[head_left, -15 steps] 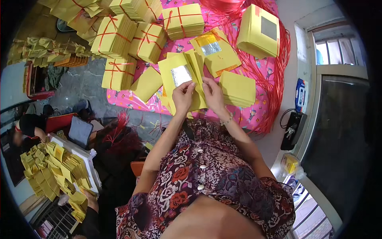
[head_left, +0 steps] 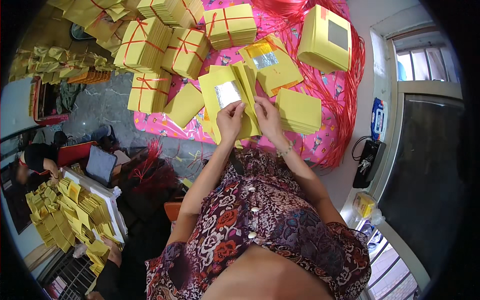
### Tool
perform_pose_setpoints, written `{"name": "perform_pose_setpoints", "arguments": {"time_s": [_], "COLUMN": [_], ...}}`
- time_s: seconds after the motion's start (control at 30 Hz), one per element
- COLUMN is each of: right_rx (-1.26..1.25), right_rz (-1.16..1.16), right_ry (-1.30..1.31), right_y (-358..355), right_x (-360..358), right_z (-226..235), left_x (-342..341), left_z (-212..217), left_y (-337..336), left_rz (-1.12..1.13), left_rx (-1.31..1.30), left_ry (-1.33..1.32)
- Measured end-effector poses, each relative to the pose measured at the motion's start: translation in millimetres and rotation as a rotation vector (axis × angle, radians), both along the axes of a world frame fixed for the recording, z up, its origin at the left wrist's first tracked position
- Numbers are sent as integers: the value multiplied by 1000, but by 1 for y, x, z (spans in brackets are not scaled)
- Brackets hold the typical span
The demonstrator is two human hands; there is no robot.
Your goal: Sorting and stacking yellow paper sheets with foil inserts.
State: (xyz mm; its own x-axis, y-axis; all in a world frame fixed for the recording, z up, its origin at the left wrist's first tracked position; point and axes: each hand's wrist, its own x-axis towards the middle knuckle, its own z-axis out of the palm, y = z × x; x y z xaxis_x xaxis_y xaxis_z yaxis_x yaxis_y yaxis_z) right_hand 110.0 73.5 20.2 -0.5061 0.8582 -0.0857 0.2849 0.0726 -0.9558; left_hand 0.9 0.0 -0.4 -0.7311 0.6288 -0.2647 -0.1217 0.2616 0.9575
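A fanned sheaf of yellow paper sheets [head_left: 210,85] stands between my hands over the pink table cover, a silver foil square [head_left: 227,93] on its front sheet. My left hand [head_left: 230,121] is closed, thumb and fingers pinching the front sheets just below the foil. At the sheaf's right side, the fingers of my right hand [head_left: 268,118] are closed on the sheets' edges. Right of that hand lies a small yellow paper stack [head_left: 298,110]. Beyond the sheaf rests a yellow sheet [head_left: 280,75] with orange and silver foil.
Red-tied yellow bundles [head_left: 187,52] stand at the back left, and a thick yellow stack [head_left: 322,40] at the back right. Red plastic strands [head_left: 350,107] hang along the right edge. Lower left, another person's hand [head_left: 114,251] touches yellow papers beside a white board [head_left: 102,192].
My hands and the sheaf stay almost where they were. At the lower left the other person's hand and dark sleeve have shifted slightly.
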Motion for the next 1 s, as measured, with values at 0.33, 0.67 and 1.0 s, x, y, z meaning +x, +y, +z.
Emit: {"name": "perform_pose_setpoints", "arguments": {"time_s": [0.33, 0.67, 1.0], "right_rx": [-33, -11, -54], "right_rz": [-10, 2, 5], "right_ry": [26, 28, -6], "right_y": [0, 1, 1], "right_x": [0, -1, 0], "right_z": [-3, 0, 4], "left_x": [-2, -1, 0], "left_z": [7, 11, 12], "left_y": [0, 0, 0], "left_rz": [-45, -49, -40], "left_rx": [-69, -76, -77], "left_ry": [-24, -31, -34]}}
